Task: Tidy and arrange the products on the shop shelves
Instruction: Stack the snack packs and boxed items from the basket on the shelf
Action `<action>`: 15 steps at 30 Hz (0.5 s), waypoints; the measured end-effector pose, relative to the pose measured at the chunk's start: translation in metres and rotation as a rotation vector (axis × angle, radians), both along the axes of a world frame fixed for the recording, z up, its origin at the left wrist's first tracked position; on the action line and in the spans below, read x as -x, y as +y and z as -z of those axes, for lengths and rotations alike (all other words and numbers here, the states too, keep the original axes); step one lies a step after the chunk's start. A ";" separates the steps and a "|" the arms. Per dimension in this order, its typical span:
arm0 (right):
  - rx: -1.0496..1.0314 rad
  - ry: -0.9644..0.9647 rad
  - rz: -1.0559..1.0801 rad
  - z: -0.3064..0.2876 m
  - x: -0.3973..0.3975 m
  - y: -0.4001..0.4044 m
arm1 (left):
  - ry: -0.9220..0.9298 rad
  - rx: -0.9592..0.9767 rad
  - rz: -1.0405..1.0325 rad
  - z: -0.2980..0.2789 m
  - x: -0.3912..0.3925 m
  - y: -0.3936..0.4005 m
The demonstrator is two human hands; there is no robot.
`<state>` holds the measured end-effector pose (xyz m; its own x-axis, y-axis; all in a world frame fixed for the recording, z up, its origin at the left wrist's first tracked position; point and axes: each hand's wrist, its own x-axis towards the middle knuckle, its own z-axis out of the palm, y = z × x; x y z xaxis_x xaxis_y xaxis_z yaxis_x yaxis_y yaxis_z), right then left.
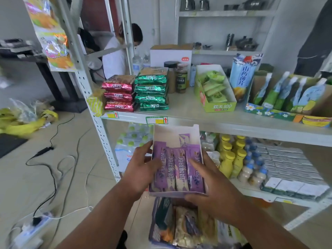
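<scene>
Now both hands grip the purple box, left hand and right hand curled round its sides. Keeping it level should stop the sachets sliding as it goes to the shelf.

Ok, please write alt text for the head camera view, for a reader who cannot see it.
A person's left hand and right hand hold an open white box of purple snack sticks in front of a shop shelf. Above sit red packets, green packets and a green display box.
</scene>
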<state>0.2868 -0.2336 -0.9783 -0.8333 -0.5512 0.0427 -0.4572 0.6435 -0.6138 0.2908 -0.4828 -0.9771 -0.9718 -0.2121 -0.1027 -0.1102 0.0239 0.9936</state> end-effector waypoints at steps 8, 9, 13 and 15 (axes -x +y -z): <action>0.069 0.254 0.128 -0.042 0.040 0.011 | 0.200 0.379 0.338 -0.057 0.008 -0.001; 0.083 0.286 0.145 -0.045 0.047 0.013 | 0.221 0.468 0.363 -0.062 0.011 -0.001; 0.084 0.319 0.187 -0.054 0.074 0.013 | 0.339 0.630 0.323 -0.075 0.034 0.004; 0.094 0.317 0.202 -0.058 0.091 0.010 | 0.396 0.765 0.250 -0.075 0.053 0.006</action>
